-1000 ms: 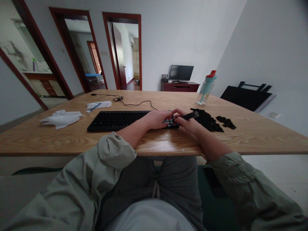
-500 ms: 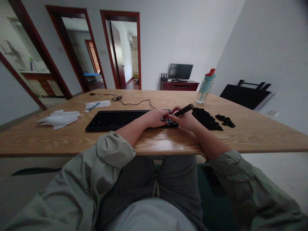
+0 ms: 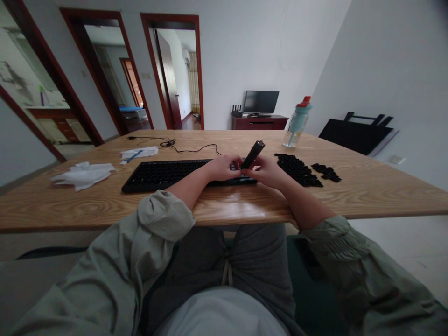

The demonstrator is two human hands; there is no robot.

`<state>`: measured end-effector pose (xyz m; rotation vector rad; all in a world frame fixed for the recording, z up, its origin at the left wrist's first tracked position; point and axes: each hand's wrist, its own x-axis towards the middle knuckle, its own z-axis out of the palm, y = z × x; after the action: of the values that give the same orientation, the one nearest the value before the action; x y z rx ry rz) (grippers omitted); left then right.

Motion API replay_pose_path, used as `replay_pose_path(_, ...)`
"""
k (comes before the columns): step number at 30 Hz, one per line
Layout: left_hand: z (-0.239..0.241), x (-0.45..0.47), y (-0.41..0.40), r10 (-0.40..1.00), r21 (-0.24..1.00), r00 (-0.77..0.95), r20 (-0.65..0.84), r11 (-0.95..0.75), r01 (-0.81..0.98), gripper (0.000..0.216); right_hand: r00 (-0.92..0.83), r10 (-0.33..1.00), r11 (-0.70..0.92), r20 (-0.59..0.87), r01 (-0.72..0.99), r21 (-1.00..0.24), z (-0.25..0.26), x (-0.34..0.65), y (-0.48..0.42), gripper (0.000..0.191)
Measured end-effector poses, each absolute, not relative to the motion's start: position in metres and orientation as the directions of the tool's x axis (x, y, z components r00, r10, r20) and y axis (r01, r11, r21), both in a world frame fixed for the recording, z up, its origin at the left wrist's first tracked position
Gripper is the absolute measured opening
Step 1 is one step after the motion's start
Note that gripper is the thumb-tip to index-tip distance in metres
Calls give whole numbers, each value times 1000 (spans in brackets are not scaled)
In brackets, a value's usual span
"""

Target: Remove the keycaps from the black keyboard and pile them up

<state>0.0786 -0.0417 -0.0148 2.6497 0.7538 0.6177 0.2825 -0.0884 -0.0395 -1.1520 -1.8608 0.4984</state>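
Observation:
A black keyboard (image 3: 164,175) lies at the front of the wooden table, its right part under my hands. Closed around a dark stick-like tool (image 3: 254,155) is my right hand (image 3: 268,170). The tool stands nearly upright with its lower end down at the keyboard's right section; its exact kind is unclear. My left hand (image 3: 224,168) rests over the keyboard, thumb and fingers drawn together close to the tool's lower end. Whatever they pinch is hidden. Right of the keyboard lies a large patch of loose black keycaps (image 3: 297,169), with a smaller group of keycaps (image 3: 326,171) beside it.
A clear bottle with a red lid (image 3: 297,123) stands at the table's back right. White tissue (image 3: 84,175) lies at the left, and a blue-handled brush-like item (image 3: 133,156) rests on another tissue. A cable (image 3: 189,150) runs behind the keyboard.
The tool in my right hand has swung from leaning right to nearly upright, its top moving left. Both hands stay at the keyboard's right section. The view has shifted slightly.

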Motion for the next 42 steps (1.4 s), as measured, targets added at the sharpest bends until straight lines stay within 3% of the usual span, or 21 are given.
replay_pose_path(5,-14,83,-35,536,520,770,346,-793,318,41,-230,853,515,469,520,-682,-39,289,-87,26)
replay_pose_path(8,-10,90,-36,535,536,711,456,-803,260,50,-249,861,497,443,594,-633,-42,293,-86,28)
replay_pose_path(12,-5,102,-42,460,409,667,586,-879,246,47,-273,839,516,471,675,-527,-48,294,-84,23)
replay_pose_path(19,-4,117,-47,295,141,708,641,-953,269,21,-367,725,632,583,690,-352,-53,286,-80,16)
replay_pose_path(25,-8,118,-42,306,63,686,660,-932,356,18,-363,705,650,610,675,-349,-60,293,-72,35)
replay_pose_path(31,-13,118,-37,364,133,591,720,-908,397,32,-323,765,591,557,698,-406,-69,298,-62,54)
replay_pose_path(37,-13,129,-39,430,194,480,764,-864,465,41,-454,751,623,479,727,-288,-65,287,-71,70)
replay_pose_path(42,-15,132,-36,454,211,436,777,-840,499,44,-458,773,600,439,753,-271,-66,283,-73,84)
